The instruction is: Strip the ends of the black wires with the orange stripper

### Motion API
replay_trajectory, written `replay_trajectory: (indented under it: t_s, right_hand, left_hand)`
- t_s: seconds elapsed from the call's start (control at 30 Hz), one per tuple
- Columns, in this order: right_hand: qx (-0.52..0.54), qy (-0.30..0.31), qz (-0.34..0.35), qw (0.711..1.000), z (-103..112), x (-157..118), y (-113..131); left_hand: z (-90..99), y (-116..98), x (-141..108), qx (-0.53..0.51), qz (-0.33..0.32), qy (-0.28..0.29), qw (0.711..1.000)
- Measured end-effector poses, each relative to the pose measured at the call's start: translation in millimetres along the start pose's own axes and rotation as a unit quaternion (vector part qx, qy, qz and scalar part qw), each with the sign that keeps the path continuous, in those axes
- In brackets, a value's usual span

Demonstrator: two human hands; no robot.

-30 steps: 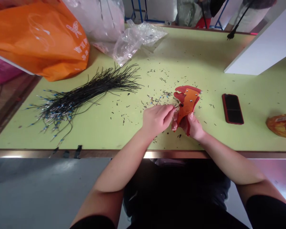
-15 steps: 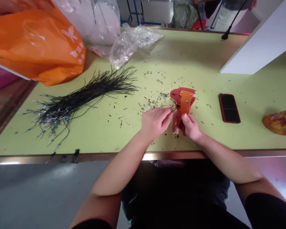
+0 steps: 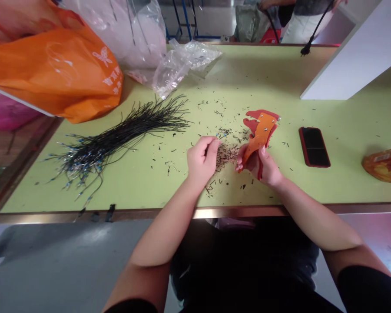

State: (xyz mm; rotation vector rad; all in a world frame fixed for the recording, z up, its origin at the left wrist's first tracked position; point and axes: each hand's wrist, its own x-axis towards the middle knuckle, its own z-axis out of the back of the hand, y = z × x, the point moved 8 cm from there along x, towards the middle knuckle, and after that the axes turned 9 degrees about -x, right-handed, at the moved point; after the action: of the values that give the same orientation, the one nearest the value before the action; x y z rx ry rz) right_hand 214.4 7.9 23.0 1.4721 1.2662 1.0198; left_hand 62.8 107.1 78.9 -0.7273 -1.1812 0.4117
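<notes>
My left hand (image 3: 202, 158) is closed in a pinch above the scraps on the table, on a thin wire (image 3: 218, 136) that is mostly hidden; a bluish tip shows by the fingers. In my right hand (image 3: 267, 168) is an orange and red wire stripper (image 3: 260, 134), gripped by its handles. Its jaws point up and to the left, gaping, with nothing seen between them. Short black bits of insulation (image 3: 226, 156) lie heaped between both hands. To the left rests a bundle of black wires (image 3: 117, 130), with blue and metallic ends toward the near left.
An orange bag (image 3: 74, 74) and clear plastic bags (image 3: 179, 63) stand at the back left. On the right lie a phone (image 3: 314, 147) and a snack packet (image 3: 384, 165). A white panel (image 3: 348, 65) rises behind them, near a hanging black plug (image 3: 306, 48). Another person is across the table.
My left hand has drawn back left from the stripper. My right hand has tilted the stripper and shifted its head up and right, uncovering the heap of scraps.
</notes>
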Motion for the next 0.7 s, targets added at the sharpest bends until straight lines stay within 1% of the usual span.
replay_trajectory:
  t_s: [0.07,0.13,0.2,0.27,0.4,0.47,0.53,0.63,0.7]
  right_hand:
    - [-0.035,-0.011,-0.02,0.999,7,-2,2]
    - [-0.122,-0.027,-0.025,0.992,13,-4,5]
    - [-0.226,-0.036,-0.01,0.974,17,-6,9]
    - [-0.3,-0.042,0.01,0.953,19,-7,12]
    - [-0.373,-0.063,0.044,0.925,19,-8,18]
    - [-0.397,-0.066,0.069,0.913,16,-8,22]
    - [-0.427,-0.069,0.113,0.895,13,-9,30]
    - [-0.488,-0.088,0.186,0.848,9,-11,41]
    - [-0.514,-0.102,0.211,0.825,10,-12,45]
  left_hand:
    - [1.7,8,1,-0.022,0.026,-0.013,0.999]
    - [0.0,14,1,-0.028,0.044,-0.007,0.999]
    - [-1.6,18,1,-0.023,0.058,-0.001,0.998]
    - [-1.2,21,1,-0.012,0.064,-0.002,0.998]
    - [0.2,21,2,-0.013,0.055,-0.006,0.998]
    - [0.9,21,3,-0.017,0.05,-0.009,0.999]
    - [1.7,21,3,-0.019,0.05,-0.013,0.999]
    - [3.5,22,3,-0.023,0.052,-0.02,0.998]
    - [4.9,23,3,-0.026,0.052,-0.027,0.998]
